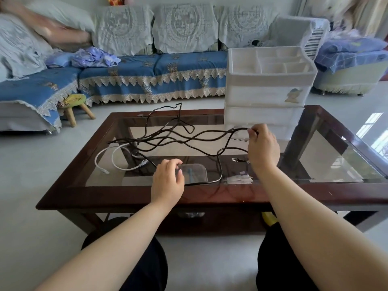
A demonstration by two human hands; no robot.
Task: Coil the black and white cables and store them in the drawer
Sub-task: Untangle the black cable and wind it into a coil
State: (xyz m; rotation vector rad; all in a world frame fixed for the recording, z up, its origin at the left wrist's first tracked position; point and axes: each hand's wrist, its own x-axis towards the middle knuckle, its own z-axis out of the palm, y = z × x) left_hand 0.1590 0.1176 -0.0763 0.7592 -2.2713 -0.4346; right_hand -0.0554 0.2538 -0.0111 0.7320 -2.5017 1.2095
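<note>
Gathering stage, judging by the layout: long thin black cable (168,141) sprawls in loose tangled loops over the dark wood-framed glass-top coffee table (315,196), no tidy coil yet. My right hand (263,147) has fingers curled, pinching several strands of it together, lifted just above the glass in front of the white translucent plastic drawer unit (266,97). My left hand (168,181) is at the near edge, fingers bent over the black cable's near run; can't tell if it actually grips or just touches. Short white rounded cable (114,156) with clear plug ends lies flat in an open loop on the glass to the left, untouched. Drawers look closed; top tray of the unit has open compartments.

Next move, my guess: feed the slack from left hand into right, loop by loop. Cable looks springy, kinked, likely to snag on the white one where they cross. Glass is smooth, reflective; the cord should slide easily.
</note>
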